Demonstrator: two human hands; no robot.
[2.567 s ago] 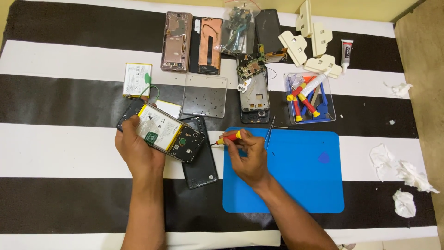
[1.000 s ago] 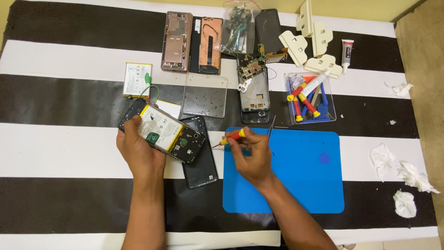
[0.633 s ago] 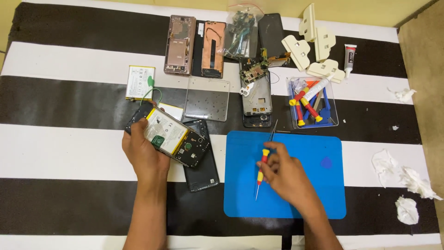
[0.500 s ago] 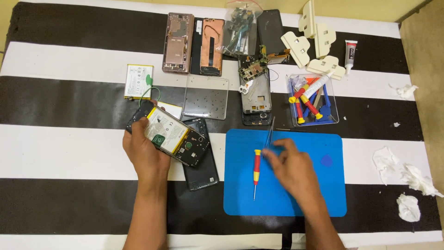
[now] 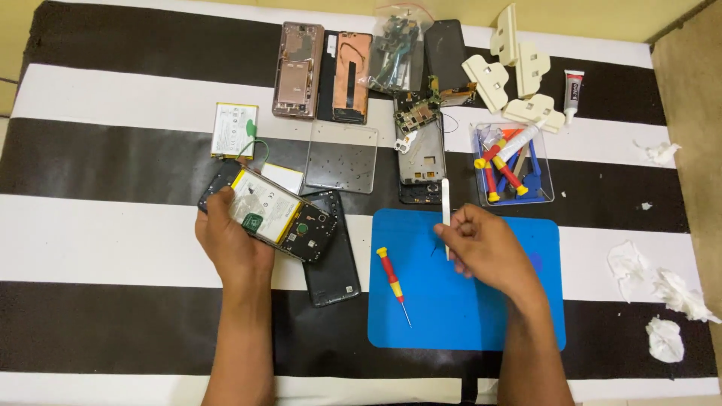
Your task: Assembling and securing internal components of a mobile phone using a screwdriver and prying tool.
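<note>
Worktop [image 5: 113, 90]: covered in a black-and-white striped cloth, strewn with dismantled phone parts.

Blue mat [image 5: 481, 316]: lies before the person, right of centre.

Opened phone [image 5: 274, 214]: back removed, battery exposed, resting tilted partly over a dark back cover [image 5: 335, 263]. Left hand [image 5: 229, 244] grips its near-left end, fingers clamped on the casing, as in the earlier views.

Clear tray [image 5: 545, 192]: beyond the mat, holding further red-and-yellow tools.

Right hand [image 5: 485, 248]: over the mat, fingers pinched together on a slim white pry tool [image 5: 445, 203], which points away from the person.

Red-and-yellow screwdriver [image 5: 391, 274]: a moment ago in the right hand at the phone's edge; now lying loose on the mat, tip toward the person, apart from both hands.

Assessment: the tool change suggests screw work is finished and prying comes next.
</note>
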